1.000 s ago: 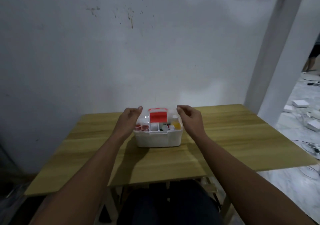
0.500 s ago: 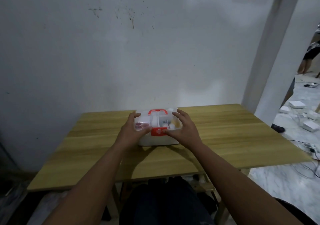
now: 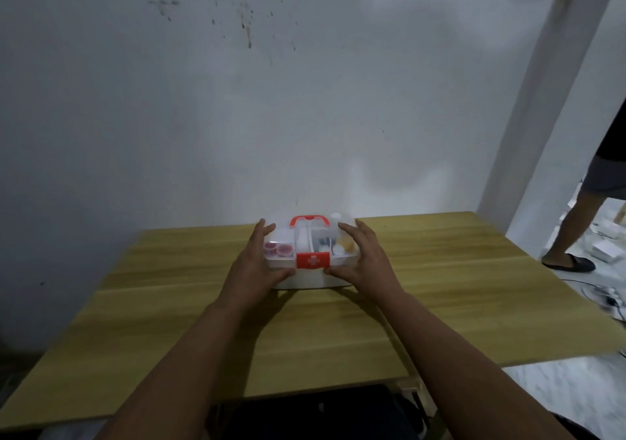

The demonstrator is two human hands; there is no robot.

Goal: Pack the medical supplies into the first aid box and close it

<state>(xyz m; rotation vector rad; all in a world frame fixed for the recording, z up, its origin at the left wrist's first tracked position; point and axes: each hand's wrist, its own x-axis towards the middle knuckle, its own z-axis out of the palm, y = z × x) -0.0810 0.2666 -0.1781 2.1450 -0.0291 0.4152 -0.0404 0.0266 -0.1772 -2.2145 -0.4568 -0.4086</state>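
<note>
A white first aid box [image 3: 306, 278] with a clear lid stands near the far edge of the wooden table [image 3: 440, 290]. Its lid is down; a red handle [image 3: 309, 220] lies on top and a red latch with a white cross [image 3: 312, 260] sits at the front. Small red-capped pots and white items show through the lid. My left hand [image 3: 255, 263] holds the box's left end, thumb on the front. My right hand [image 3: 364, 260] holds the right end, thumb by the latch.
A white wall stands right behind the table. At the right, a person's leg in a dark sandal [image 3: 569, 263] is on the floor beside white boxes [image 3: 606, 253] and cables. A dark seat shows under the table's near edge.
The clear lid has come down from upright onto the box. Both hands moved from the lid's edges to the box's ends, thumbs at the front. A person's leg has come into view at the right.
</note>
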